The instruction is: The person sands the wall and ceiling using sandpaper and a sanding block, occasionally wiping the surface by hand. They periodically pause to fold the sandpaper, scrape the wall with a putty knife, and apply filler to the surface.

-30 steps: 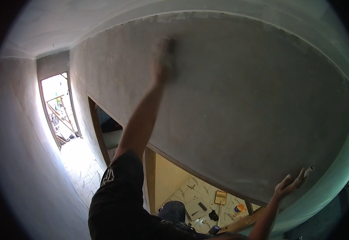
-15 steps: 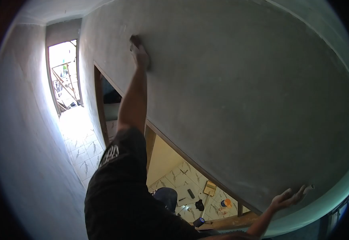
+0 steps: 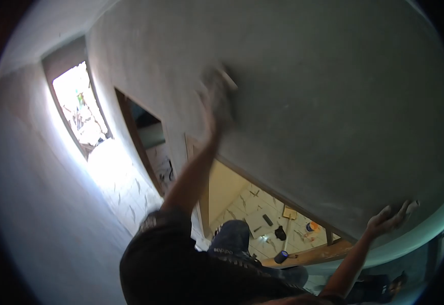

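Note:
My left hand (image 3: 213, 109), smeared by motion, is pressed up to the grey plastered wall (image 3: 313, 101) above the openings. It grips a small dark pad (image 3: 218, 81) whose exact kind I cannot tell, held flat to the wall face. Low on the right, my right hand (image 3: 388, 219) is open beside the wall, its fingers stretched out and slightly curled, with nothing in them. Pale dust coats its fingers.
Below the wall are a wood-framed opening (image 3: 278, 190) and a doorway (image 3: 145, 137). Through the opening, a tiled floor holds an orange-and-white tub (image 3: 312, 226), a yellow dustpan-like tool (image 3: 289, 212) and a black item (image 3: 280, 233). A bright exit (image 3: 82, 107) stands far left.
My left hand has swept right and down across the wall with the dark pad. The view has shifted, and my right hand appears a little further right and higher, still open.

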A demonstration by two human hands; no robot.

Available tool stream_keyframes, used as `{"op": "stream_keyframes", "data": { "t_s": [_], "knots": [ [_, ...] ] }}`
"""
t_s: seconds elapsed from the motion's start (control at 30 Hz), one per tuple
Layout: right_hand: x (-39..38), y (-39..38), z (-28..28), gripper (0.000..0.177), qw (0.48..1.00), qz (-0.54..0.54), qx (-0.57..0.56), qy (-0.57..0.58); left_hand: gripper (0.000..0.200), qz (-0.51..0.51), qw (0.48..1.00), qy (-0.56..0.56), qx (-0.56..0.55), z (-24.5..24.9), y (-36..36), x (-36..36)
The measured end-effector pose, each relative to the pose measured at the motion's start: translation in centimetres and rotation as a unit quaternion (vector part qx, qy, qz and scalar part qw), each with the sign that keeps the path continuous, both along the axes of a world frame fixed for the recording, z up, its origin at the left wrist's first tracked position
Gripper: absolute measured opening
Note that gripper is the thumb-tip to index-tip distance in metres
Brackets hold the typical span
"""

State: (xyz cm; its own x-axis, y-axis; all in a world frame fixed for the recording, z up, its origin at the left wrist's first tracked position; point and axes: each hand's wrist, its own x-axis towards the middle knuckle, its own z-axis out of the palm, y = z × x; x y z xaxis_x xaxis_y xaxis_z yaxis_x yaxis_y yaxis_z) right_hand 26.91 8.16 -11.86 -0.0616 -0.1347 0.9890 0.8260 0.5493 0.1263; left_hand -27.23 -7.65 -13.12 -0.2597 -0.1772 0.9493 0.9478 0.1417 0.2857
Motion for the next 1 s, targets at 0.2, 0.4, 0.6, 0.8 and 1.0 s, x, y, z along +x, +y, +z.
{"op": "stream_keyframes", "data": {
  "t_s": [0.2, 0.4, 0.6, 0.8, 1.0],
  "knots": [
    [0.4, -0.4, 0.4, 0.054, 1.0, 0.009, 0.005, -0.004, 0.049, -0.112, 0.984, -0.105, 0.091, 9.0, -3.7, -11.2],
    [0.0, -0.7, 0.6, 0.053, 0.999, 0.043, 0.007, 0.024, 0.043, -0.024, 0.971, 0.216, -0.098, 10.6, 4.6, 11.1],
    [0.3, -0.7, 0.7, 0.05, 0.999, 0.023, 0.011, 0.036, 0.043, -0.426, 0.896, 0.123, -0.024, 20.6, 1.4, 4.3],
    [0.0, -1.5, 1.1, 0.045, 0.999, 0.034, -0.01, 0.02, 0.051, -0.102, 0.89, 0.294, -0.333, -2.4, 5.5, 24.7],
    [3.4, -9.1, -6.1, 0.041, 0.963, 0.186, -0.195, 0.011, 0.044, -0.658, 0.593, -0.198, -0.419, -16.6, -5.3, 34.3]
  ]
}}
